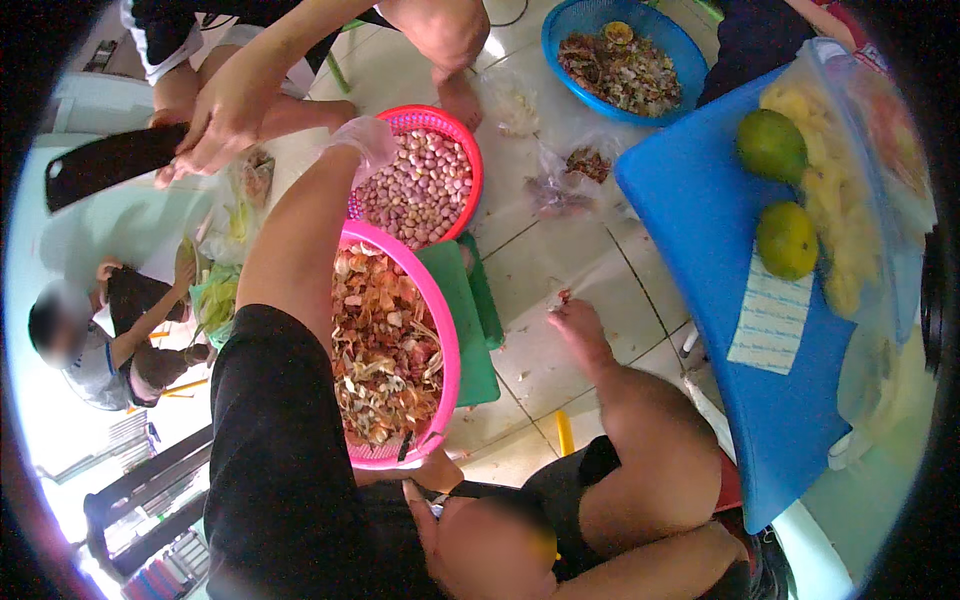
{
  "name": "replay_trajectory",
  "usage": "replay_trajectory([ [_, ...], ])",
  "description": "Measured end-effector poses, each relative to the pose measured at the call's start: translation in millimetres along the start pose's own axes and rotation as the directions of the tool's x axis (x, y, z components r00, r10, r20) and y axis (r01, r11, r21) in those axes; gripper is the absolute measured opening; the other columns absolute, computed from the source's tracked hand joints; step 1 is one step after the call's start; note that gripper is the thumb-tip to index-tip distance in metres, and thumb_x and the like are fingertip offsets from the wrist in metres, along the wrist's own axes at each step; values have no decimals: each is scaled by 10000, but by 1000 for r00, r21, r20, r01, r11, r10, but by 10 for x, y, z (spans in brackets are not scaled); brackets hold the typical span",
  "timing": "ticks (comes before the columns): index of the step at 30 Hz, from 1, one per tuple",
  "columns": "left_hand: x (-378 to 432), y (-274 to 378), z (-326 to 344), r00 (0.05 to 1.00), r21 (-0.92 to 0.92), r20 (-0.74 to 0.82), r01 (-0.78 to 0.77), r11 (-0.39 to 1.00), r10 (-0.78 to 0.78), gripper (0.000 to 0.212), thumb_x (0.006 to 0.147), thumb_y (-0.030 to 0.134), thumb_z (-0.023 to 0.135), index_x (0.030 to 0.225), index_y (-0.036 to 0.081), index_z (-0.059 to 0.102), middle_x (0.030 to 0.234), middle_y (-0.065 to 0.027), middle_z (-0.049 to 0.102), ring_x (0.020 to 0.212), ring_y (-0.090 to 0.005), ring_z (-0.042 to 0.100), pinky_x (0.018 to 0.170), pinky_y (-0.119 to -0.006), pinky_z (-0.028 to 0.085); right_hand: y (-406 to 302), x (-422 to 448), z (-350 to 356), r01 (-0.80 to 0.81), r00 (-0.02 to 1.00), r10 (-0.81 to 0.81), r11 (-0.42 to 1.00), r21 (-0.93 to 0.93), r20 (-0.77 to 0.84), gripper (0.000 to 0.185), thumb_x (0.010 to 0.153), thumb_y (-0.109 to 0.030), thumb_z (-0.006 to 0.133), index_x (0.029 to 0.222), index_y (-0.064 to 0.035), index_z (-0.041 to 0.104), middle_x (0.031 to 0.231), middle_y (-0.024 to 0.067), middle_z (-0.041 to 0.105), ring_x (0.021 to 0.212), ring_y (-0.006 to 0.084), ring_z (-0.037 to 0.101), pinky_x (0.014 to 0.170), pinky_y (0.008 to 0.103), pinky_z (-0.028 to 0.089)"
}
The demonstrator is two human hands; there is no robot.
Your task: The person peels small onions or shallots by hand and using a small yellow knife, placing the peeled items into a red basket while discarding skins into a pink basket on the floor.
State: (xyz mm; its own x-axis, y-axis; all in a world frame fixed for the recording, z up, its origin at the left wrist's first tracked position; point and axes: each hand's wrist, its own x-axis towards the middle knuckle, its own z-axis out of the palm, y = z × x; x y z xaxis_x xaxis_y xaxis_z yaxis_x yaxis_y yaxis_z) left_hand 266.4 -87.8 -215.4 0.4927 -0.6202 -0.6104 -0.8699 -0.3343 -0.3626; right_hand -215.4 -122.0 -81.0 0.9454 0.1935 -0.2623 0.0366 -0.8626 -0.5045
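My left arm, in a black sleeve, reaches up across the left side. Its hand (367, 142), in a clear plastic glove, is at the left rim of a red plastic basket (474, 174) of peeled shallots (416, 184). Whether the glove holds anything is unclear. Below it, a pink basket (448, 341) holds papery shallot skins (386, 360), partly hidden by my arm. What seems to be my right hand (429, 480) is near the pink basket's lower rim, beside a thin dark object (487, 490); blurring and overlap hide its grip.
Another person's hand (225, 124) holds a flat black object (112, 165). A green stool (469, 375) adjoins the pink basket. Plastic bags (562, 180) and a blue basket of scraps (555, 79) sit on tiles. Green citrus fruits (772, 146) rest on a blue surface (675, 202). Bare feet are nearby.
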Motion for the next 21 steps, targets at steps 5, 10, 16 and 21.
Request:
replay_trajectory([
  [5,360,88,-184,1000,-76,10,-26,997,27,276,807,284,657,936,75,783,900,-167,738,912,-318,726,808,-437,579,2602,552,2086,-152,972,122,978,-140,-200,99,694,-194,683,769,-146,725,809,115,695,764,312,702,675,475,549],
  [10,638,-97,303,991,-270,-30,-134,954,131,248,826,237,624,922,43,743,860,-170,723,843,-335,712,768,-449,565,2830,750,2641,-206,968,159,946,-250,-194,51,667,-155,694,685,-133,736,725,100,705,730,305,691,599,452,523],
  [16,919,288,162,874,-54,-55,-486,872,483,253,867,245,537,871,35,677,868,-134,705,856,-315,690,729,-435,552,3121,601,3046,-172,909,279,928,329,-310,212,908,-265,586,1005,-100,678,1006,157,674,901,312,655,826,462,496],
  [21,631,337,363,918,48,-27,-393,918,395,249,885,263,517,888,68,672,908,-85,718,900,-272,693,766,-418,558,2550,747,2268,-271,809,587,355,895,12,294,895,-312,594,1027,-59,663,1011,149,669,945,310,637,859,453,489],
])
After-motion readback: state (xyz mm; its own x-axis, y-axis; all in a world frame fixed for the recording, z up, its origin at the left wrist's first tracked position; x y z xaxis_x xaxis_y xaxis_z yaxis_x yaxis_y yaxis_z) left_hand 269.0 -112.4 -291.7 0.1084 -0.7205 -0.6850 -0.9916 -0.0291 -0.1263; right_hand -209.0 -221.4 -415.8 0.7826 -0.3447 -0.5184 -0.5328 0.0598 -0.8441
